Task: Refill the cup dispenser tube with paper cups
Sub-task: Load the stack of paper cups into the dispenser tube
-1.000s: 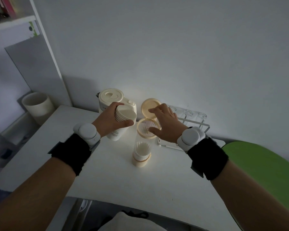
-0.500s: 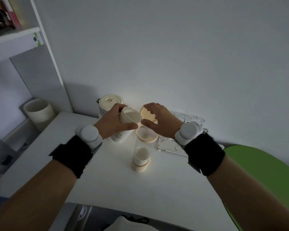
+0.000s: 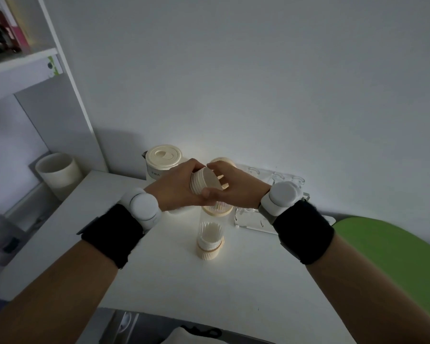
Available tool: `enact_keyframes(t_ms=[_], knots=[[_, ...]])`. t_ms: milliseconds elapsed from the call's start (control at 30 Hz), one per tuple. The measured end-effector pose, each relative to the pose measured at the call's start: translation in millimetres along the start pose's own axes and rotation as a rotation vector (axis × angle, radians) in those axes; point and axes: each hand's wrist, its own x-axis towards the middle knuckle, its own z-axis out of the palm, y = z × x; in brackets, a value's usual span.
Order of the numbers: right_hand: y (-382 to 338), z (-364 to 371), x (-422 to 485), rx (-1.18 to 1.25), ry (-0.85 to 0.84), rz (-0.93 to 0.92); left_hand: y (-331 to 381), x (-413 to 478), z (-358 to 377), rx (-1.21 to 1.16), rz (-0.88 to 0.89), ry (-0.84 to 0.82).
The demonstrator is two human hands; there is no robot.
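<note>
A clear cup dispenser tube (image 3: 212, 220) stands upright on the white table (image 3: 233, 281), with a cream base and a short stack of white cups low inside it. Its cream top rim shows just under my hands. My left hand (image 3: 176, 188) grips a nested stack of white paper cups (image 3: 204, 181), tipped on its side right above the tube's mouth. My right hand (image 3: 236, 182) meets the stack from the right, fingers curled around its far end. The tube's cream lid (image 3: 221, 160) lies behind my hands, mostly hidden.
A cream kettle (image 3: 163, 161) stands at the back left against the wall. A clear rack (image 3: 281, 180) on a white tray sits behind my right wrist. A beige bin (image 3: 57, 173) stands left of the table under a white shelf. A green chair (image 3: 392, 247) is at right.
My left hand carried the cup stack right and up, from beside the kettle to over the tube's mouth. My right hand left the tube's rim and closed on the stack.
</note>
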Motion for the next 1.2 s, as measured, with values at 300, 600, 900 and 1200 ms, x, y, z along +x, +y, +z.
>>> enact_keyframes(t_ms=[300,600,900,1200], knots=[[12,-6,-5,0.058,0.1,-0.017,-1,9,8,0.009,0.036,-0.026],[22,-10,-11,0.086,0.1,0.01,-2,14,13,-0.008,0.07,-0.047],[25,-11,-8,0.091,0.115,0.005,-4,16,12,-0.027,0.074,-0.068],[24,-12,-1,0.097,0.104,-0.026,-14,17,6,-0.017,0.06,-0.07]])
